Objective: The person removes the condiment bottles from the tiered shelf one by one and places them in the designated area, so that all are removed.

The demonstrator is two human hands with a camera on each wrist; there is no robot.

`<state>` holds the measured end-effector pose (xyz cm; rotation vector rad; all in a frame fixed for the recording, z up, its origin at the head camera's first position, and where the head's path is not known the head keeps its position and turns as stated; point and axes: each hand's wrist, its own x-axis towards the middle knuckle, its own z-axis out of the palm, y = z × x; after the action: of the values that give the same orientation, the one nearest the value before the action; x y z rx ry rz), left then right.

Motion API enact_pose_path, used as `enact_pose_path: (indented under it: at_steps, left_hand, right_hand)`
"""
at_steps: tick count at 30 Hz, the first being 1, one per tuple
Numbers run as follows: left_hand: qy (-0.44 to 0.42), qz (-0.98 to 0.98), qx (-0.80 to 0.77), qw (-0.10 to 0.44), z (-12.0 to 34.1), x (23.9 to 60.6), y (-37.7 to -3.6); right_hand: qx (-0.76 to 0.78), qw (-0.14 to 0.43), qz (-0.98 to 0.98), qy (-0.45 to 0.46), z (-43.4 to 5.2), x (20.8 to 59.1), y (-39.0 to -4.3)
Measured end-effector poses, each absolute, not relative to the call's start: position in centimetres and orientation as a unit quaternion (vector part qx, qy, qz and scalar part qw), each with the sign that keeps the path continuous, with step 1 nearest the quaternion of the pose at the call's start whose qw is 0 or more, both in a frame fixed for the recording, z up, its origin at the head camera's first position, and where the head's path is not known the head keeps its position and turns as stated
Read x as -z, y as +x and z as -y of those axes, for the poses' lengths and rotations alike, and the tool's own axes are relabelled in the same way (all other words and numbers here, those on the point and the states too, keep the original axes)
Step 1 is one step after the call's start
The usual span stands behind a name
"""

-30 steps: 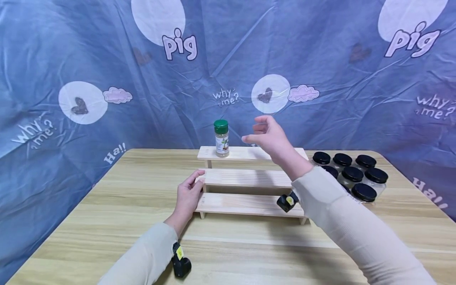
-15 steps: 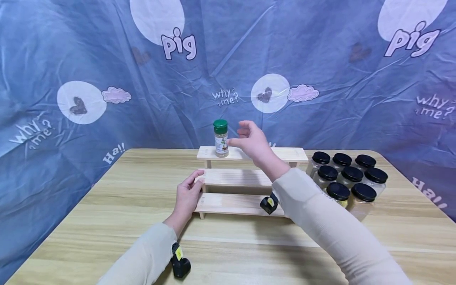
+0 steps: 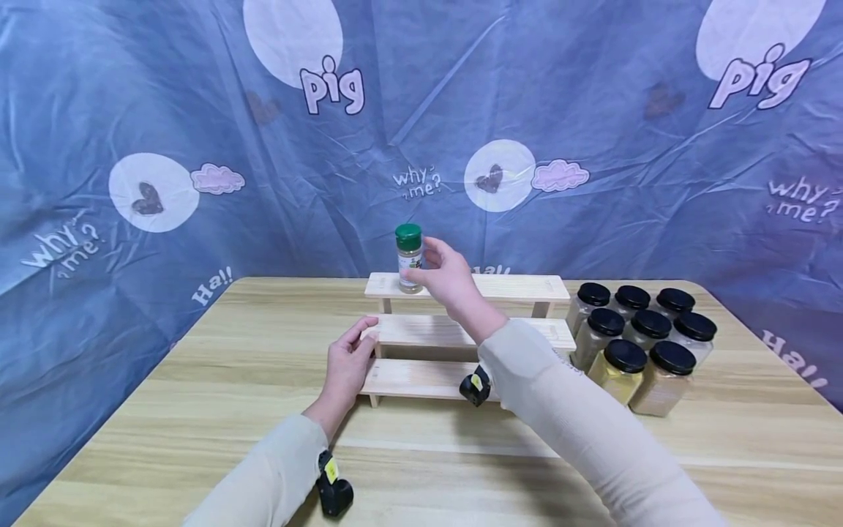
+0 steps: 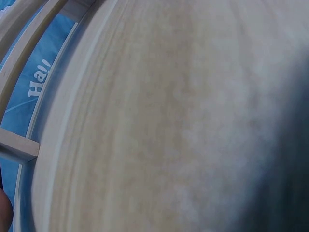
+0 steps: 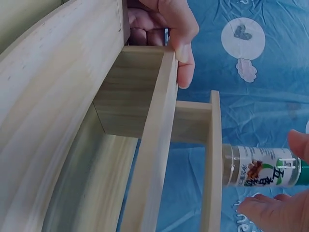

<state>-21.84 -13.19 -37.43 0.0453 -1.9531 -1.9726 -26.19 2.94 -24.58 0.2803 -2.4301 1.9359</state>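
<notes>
The right hand (image 3: 446,282) curls its fingers around the green-capped spice bottle (image 3: 409,258), upright at the left end of the top tier of the wooden stepped rack (image 3: 461,329). The left hand (image 3: 347,362) grips the rack's left end, at 9 o'clock. Squeezing the bottle's body rather than its cap and steadying the rack should prevent tipping. At 3 o'clock, black-lidded jars (image 3: 635,340) cluster on the wooden table (image 3: 197,410); a blue printed cloth (image 3: 132,110) hangs behind.

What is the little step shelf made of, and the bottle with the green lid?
The step shelf looks like pale, unpainted wood: grain lines show and the surface is matte. The bottle seems clear plastic or glass, hard to tell which, since brownish powder shows through its wall; its green lid looks like smooth plastic.
</notes>
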Motion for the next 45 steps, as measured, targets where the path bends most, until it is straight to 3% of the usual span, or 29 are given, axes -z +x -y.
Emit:
enact_pose_path:
  at_steps: [17, 45]
  left_hand:
    - [0.013, 0.691, 0.7, 0.18, 13.1, 37.3, -21.7]
    - [0.022, 0.69, 0.703, 0.17, 13.2, 37.4, -21.7]
  right_hand:
    - [-0.605, 0.04, 0.793, 0.058, -1.1, 25.1, -26.3]
    - [-0.598, 0.046, 0.799, 0.036, -2.8, 23.6, -25.4]
